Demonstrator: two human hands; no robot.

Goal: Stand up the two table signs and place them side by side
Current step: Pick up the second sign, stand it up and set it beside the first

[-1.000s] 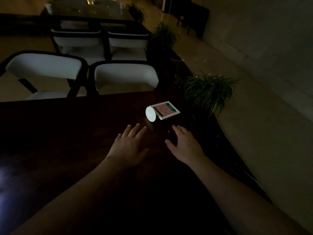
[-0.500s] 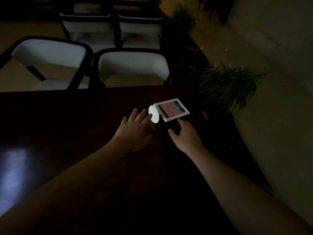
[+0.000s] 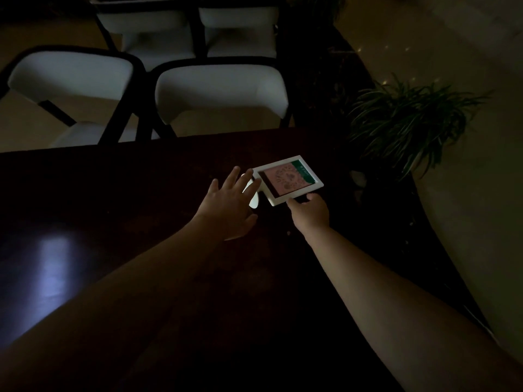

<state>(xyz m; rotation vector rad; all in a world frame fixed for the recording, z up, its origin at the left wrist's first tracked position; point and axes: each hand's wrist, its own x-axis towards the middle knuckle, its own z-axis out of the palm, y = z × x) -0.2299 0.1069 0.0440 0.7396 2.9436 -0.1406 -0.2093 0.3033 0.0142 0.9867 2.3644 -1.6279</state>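
Note:
A white-framed table sign [image 3: 288, 179] with a pink and green face lies tipped over on the dark table [image 3: 113, 207], its round white base [image 3: 252, 195] pointing left. My left hand [image 3: 227, 205] is spread flat over the base, fingertips at the frame's left edge. My right hand [image 3: 310, 212] has its fingers curled at the frame's near edge, touching it. The room is very dark and I see only this one sign.
Two white chairs [image 3: 220, 91] with black frames stand at the table's far side, with others behind. A leafy potted plant [image 3: 404, 123] stands right of the table. The table's right edge curves close to the sign.
Both hands have reached forward to the sign: the left now covers the round base and the right touches the frame's near edge. The view has tilted closer.

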